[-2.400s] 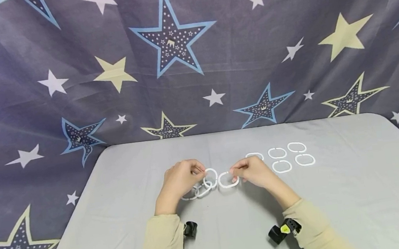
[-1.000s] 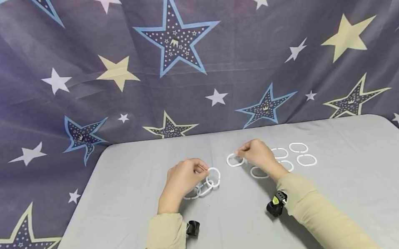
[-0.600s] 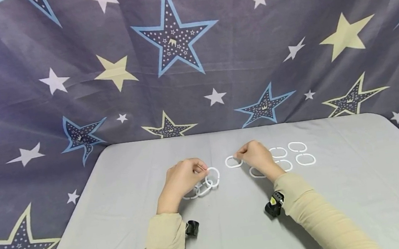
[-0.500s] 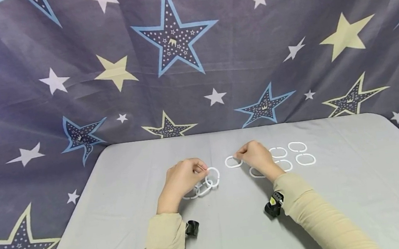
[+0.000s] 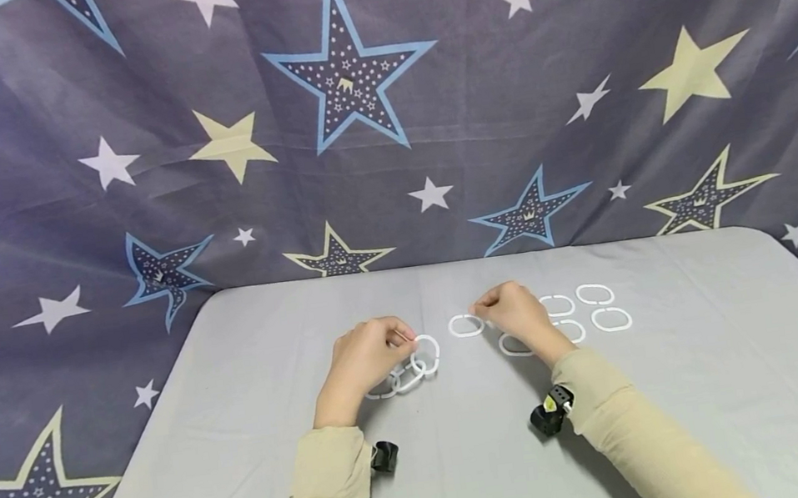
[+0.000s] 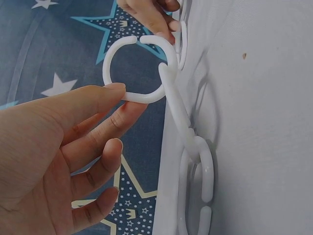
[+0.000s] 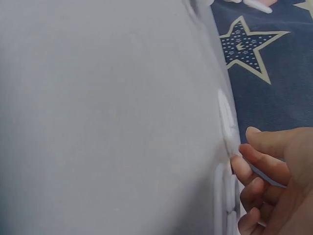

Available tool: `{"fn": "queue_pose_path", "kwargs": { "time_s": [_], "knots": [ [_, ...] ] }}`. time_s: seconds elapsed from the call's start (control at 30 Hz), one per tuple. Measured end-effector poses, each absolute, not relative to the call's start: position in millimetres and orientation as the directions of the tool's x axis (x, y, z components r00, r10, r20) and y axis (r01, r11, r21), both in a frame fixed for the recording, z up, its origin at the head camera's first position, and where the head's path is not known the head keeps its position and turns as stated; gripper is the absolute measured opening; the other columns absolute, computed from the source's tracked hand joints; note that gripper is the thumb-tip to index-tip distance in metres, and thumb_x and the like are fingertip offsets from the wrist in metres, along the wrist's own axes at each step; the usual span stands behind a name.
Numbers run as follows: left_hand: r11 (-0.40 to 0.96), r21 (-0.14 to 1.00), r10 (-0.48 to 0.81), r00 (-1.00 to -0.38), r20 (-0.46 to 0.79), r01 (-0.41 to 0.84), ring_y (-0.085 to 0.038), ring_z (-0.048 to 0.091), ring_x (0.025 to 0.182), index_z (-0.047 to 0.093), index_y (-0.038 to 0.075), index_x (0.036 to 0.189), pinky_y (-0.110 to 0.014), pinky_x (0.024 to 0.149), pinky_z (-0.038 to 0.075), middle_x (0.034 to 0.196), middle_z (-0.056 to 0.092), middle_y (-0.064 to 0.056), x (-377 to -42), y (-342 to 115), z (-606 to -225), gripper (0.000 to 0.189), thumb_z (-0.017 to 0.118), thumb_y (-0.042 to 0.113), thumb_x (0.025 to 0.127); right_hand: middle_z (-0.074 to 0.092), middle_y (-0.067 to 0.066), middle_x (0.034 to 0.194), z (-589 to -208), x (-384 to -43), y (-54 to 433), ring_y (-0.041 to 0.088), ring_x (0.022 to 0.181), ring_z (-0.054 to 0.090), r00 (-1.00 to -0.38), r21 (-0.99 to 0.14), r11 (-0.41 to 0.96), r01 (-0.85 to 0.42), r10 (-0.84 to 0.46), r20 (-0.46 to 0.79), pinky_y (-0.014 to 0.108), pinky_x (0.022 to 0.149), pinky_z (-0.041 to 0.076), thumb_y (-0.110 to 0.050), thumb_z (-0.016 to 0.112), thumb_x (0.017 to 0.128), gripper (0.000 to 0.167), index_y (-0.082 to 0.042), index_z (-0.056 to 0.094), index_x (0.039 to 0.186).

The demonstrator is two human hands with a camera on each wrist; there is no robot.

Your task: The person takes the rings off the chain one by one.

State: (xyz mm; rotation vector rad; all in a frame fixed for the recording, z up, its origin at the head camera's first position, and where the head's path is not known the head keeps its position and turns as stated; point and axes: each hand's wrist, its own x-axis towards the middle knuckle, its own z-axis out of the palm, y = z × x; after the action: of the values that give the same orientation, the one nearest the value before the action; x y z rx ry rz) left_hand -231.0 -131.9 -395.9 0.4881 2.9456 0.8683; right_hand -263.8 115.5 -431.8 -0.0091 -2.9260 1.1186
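Observation:
In the head view my left hand pinches the end link of a short chain of white plastic C-shaped links. The left wrist view shows that link between thumb and index finger, its gap at the top. A second link hangs through it, hooked to a third lower down. Over the table to the right, my right hand is just beside a loose white link. In the right wrist view its thumb and index finger stand apart, holding nothing; links lie near the fingertips.
Several more loose links lie flat at the right, such as a far link and a nearer link; the right hand partly covers others. The grey-covered table ends at a star-patterned cloth behind.
My right hand has moved from beside the chain to the back right and let go of a link, which now lies on the table. The left hand keeps its pinch, nearly still.

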Motion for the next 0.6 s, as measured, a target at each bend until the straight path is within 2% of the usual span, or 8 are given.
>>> {"fn": "queue_pose_path", "kwargs": {
  "time_s": [0.2,0.33,0.47,0.6],
  "knots": [
    [0.797,0.531,0.307,-0.95,0.057,0.289,-0.005,0.06,0.075,0.072,0.028,0.091,-0.042,0.082,0.046,0.081,0.069,0.019,-230.8,-131.9,-396.1,0.004,0.075,0.029,0.088,0.074,0.011,0.101,-427.8,-258.0,116.3,0.029,0.094,0.067,-1.0,-0.714,0.7,0.001,0.012,0.011,0.047,0.087,0.048,-0.026,0.069,0.092,0.025,-0.005,0.077,0.101],
    [0.797,0.53,0.307,-0.95,0.058,0.29,-0.005,0.06,0.075,0.072,0.028,0.091,-0.041,0.082,0.046,0.082,0.07,0.019,-230.7,-131.9,-395.8,0.005,0.075,0.03,0.088,0.075,0.01,0.097,-427.0,-252.2,113.6,0.028,0.093,0.067,-1.0,-0.74,0.672,-0.017,0.005,0.027,0.047,0.089,0.048,-0.024,0.069,0.092,0.023,-0.004,0.077,0.1],
    [0.798,0.528,0.307,-0.95,0.058,0.29,-0.006,0.06,0.075,0.072,0.028,0.091,-0.041,0.081,0.046,0.082,0.07,0.018,-230.7,-131.9,-395.6,0.005,0.075,0.03,0.088,0.075,0.008,0.092,-426.5,-244.7,108.3,0.024,0.086,0.067,-0.999,-0.769,0.638,-0.039,-0.011,0.042,0.044,0.086,0.049,-0.021,0.069,0.091,0.019,-0.004,0.077,0.098],
    [0.798,0.528,0.307,-0.95,0.06,0.291,-0.006,0.06,0.074,0.072,0.028,0.091,-0.041,0.081,0.046,0.082,0.07,0.018,-230.9,-131.7,-395.9,0.005,0.075,0.03,0.088,0.075,0.006,0.087,-425.6,-237.1,102.3,0.02,0.079,0.065,-0.998,-0.785,0.617,-0.055,-0.02,0.054,0.037,0.075,0.05,-0.018,0.07,0.09,0.017,-0.004,0.078,0.097]
  ]
}}
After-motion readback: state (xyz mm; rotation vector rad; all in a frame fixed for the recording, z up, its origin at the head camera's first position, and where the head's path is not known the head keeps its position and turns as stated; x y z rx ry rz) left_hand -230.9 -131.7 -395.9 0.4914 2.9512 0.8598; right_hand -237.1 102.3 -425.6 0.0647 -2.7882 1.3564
